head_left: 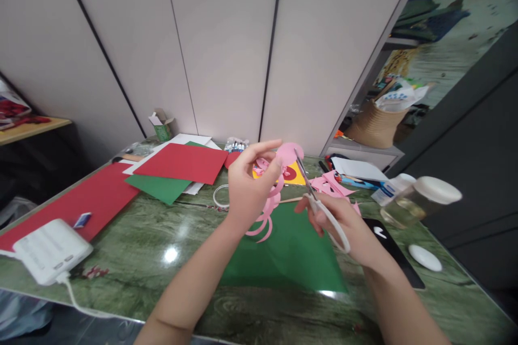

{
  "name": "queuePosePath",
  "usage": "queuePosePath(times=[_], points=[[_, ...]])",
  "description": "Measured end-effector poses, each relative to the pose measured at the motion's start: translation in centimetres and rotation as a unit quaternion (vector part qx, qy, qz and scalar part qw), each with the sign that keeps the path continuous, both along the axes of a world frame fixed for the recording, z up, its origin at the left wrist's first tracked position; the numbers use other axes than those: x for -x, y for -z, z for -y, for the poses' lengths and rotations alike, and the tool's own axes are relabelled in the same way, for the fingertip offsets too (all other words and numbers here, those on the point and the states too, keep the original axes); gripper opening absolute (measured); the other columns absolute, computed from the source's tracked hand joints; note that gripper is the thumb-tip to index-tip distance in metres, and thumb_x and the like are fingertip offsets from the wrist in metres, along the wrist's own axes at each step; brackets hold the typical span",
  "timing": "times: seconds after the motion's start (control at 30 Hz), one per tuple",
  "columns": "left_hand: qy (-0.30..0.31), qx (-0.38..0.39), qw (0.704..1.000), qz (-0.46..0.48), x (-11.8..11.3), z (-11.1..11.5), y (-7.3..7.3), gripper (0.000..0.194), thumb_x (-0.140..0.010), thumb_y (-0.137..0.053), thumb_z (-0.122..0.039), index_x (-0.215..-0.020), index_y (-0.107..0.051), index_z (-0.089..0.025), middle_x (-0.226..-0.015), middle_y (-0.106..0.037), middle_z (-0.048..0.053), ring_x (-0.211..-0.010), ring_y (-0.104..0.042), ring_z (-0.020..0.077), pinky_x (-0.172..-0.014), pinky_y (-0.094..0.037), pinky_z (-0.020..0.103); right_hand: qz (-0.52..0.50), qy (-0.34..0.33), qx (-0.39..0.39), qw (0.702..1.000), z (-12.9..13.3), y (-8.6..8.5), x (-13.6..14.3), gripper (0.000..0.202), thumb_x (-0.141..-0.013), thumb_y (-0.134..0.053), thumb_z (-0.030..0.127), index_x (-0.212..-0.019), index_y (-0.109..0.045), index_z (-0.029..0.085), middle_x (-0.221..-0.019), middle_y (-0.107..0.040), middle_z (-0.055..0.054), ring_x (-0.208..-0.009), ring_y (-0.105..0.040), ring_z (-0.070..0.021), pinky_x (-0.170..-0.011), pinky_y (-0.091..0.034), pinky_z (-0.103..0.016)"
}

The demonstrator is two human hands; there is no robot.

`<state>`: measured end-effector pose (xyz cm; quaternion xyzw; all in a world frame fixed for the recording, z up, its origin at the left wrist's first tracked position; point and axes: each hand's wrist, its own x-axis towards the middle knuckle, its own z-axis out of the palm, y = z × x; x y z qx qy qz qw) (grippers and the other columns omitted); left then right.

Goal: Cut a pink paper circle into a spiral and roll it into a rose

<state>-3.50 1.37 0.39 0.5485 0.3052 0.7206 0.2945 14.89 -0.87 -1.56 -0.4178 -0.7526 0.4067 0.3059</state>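
Note:
Between its thumb and fingers my left hand (pixel 253 186) grips a round piece of pink paper (pixel 286 154). A curled pink paper strip (pixel 265 225) dangles in loops below that hand. White-handled scissors (pixel 332 222) are in my right hand (pixel 338 218), their blades reaching up to the right edge of the pink round. Whether the blades are fully closed is hard to make out. Under both hands lies a green paper sheet (pixel 283 259). Behind them, a yellow piece with a red circle (pixel 298 173) and pink paper scraps (pixel 329 185) rest on the table.
Red sheets (pixel 182 163) and a green sheet (pixel 162 187) overlap at the left. A white power adapter (pixel 52 250) with a cable stands at the front left. On the right are a lidded jar (pixel 416 202), a black phone-like slab (pixel 394 253) and a white oval object (pixel 424 257).

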Motion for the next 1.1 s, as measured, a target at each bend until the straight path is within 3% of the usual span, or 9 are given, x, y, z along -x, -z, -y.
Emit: queuePosePath(times=[0.4, 0.53, 0.7, 0.93, 1.1], points=[[-0.037, -0.015, 0.999, 0.019, 0.01, -0.31, 0.15, 0.015, -0.078, -0.064, -0.019, -0.091, -0.068, -0.022, -0.079, -0.067, 0.001, -0.075, -0.060, 0.0116, -0.072, -0.050, 0.026, 0.017, 0.000, 0.002, 1.000, 0.11, -0.12, -0.01, 0.026, -0.084, -0.049, 0.040, -0.087, -0.060, 0.016, -0.056, -0.046, 0.003, -0.050, -0.043, -0.0120, -0.048, -0.033, -0.023], [-0.015, -0.006, 1.000, 0.022, -0.33, -0.10, 0.06, 0.018, -0.077, -0.065, -0.019, -0.094, -0.067, -0.023, -0.082, -0.067, 0.000, -0.078, -0.061, 0.0100, -0.073, -0.049, 0.023, 0.007, 0.008, -0.001, 1.000, -0.02, -0.08, 0.05, 0.025, -0.083, -0.051, 0.040, -0.086, -0.060, 0.016, -0.055, -0.046, 0.003, -0.050, -0.044, -0.0122, -0.049, -0.033, -0.023], [0.002, 0.005, 1.000, 0.009, -0.51, 0.28, 0.00, 0.025, -0.076, -0.066, -0.018, -0.101, -0.065, -0.024, -0.081, -0.066, 0.000, -0.078, -0.060, 0.0105, -0.073, -0.049, 0.023, -0.005, 0.010, -0.004, 1.000, 0.05, -0.04, 0.06, 0.033, -0.084, -0.051, 0.048, -0.086, -0.060, 0.016, -0.054, -0.044, 0.004, -0.051, -0.042, -0.0124, -0.049, -0.032, -0.024], [0.010, 0.014, 0.999, -0.033, -0.37, 0.47, -0.08, 0.025, -0.075, -0.064, -0.015, -0.098, -0.068, -0.023, -0.076, -0.063, -0.001, -0.074, -0.057, 0.0100, -0.073, -0.047, 0.023, 0.005, 0.008, -0.034, 0.999, 0.38, -0.10, 0.00, 0.065, -0.078, -0.039, 0.075, -0.092, -0.062, 0.016, -0.058, -0.046, 0.002, -0.053, -0.041, -0.0132, -0.050, -0.032, -0.026], [0.007, 0.018, 0.999, -0.036, -0.38, 0.56, -0.31, 0.025, -0.075, -0.063, -0.013, -0.097, -0.068, -0.023, -0.075, -0.063, -0.001, -0.074, -0.057, 0.0107, -0.073, -0.048, 0.024, 0.005, 0.007, -0.036, 0.999, 0.23, -0.19, 0.04, 0.069, -0.075, -0.038, 0.077, -0.092, -0.062, 0.015, -0.060, -0.047, 0.002, -0.054, -0.042, -0.0132, -0.052, -0.032, -0.026]])
